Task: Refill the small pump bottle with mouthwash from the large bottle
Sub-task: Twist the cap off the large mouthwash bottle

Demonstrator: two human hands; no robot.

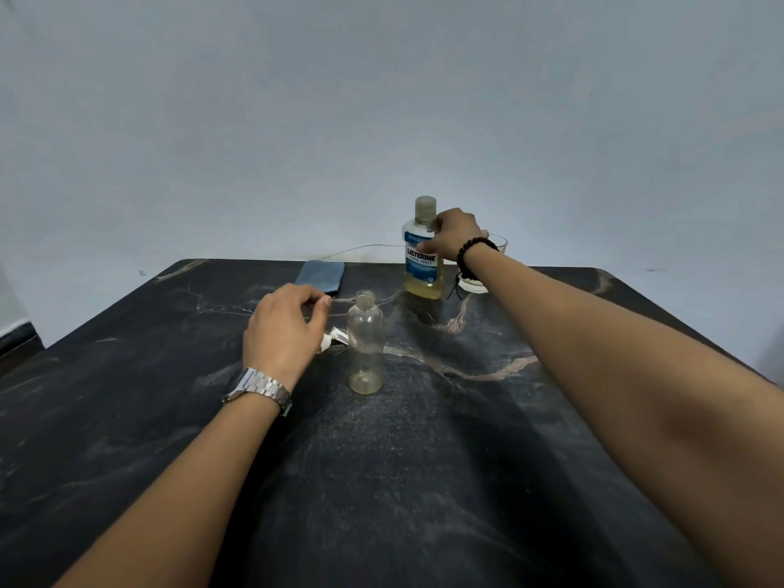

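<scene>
The small clear pump bottle (365, 345) stands upright and open-necked in the middle of the dark marble table (424, 481), nearly empty. Its white pump head (330, 338) lies on the table just left of it, partly under my left hand (285, 328). That hand's fingers are curled above it; whether they grip it is hidden. The large mouthwash bottle (420, 271) stands further back, capped, with yellowish liquid in its lower part. My right hand (455, 236) is wrapped around its shoulder below the cap.
A blue-grey phone (320, 275) lies flat behind my left hand, with a thin cable running along the table's back edge. A clear glass (497, 244) stands behind my right wrist, close to the large bottle. A plain wall rises behind the table.
</scene>
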